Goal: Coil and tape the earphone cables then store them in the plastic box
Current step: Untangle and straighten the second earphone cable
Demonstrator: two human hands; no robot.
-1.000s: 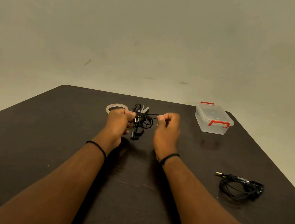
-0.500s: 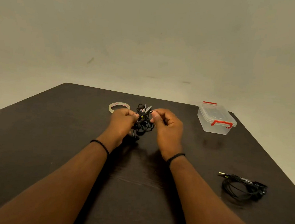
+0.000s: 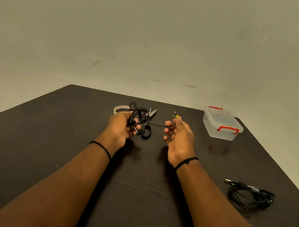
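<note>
Both forearms reached out over the dark counter (image 3: 52,141), each wrist wearing a thin black band. The left hand (image 3: 121,127) was curled round a tangled bundle of black earphone cable (image 3: 138,113), with the loops bunching above its fingers and an earbud showing between them. From that bundle a single strand of cable (image 3: 157,125) ran across the gap to the right hand (image 3: 178,134), which was turned palm-inward with its fingers curled and the strand pinched near the thumb. The yellow-green audio plug (image 3: 176,115) stuck up just above the right hand's fingertips.

Just behind the left hand a roll of clear tape (image 3: 118,108) lay flat on the counter, partly hidden by the cable loops. A small pair of scissors (image 3: 152,112) lay beside the bundle, toward the far edge. A black ring-shaped object (image 3: 146,131) sat just below the bundle, near the left hand's fingers; what it was could not be told.

The clear plastic box (image 3: 221,126) with red latches stood at the far right of the counter, its lid on, well apart from both hands. A second black earphone cable (image 3: 250,195) lay in a loose heap near the right edge, beside the right forearm, with its plug pointing left.
</note>
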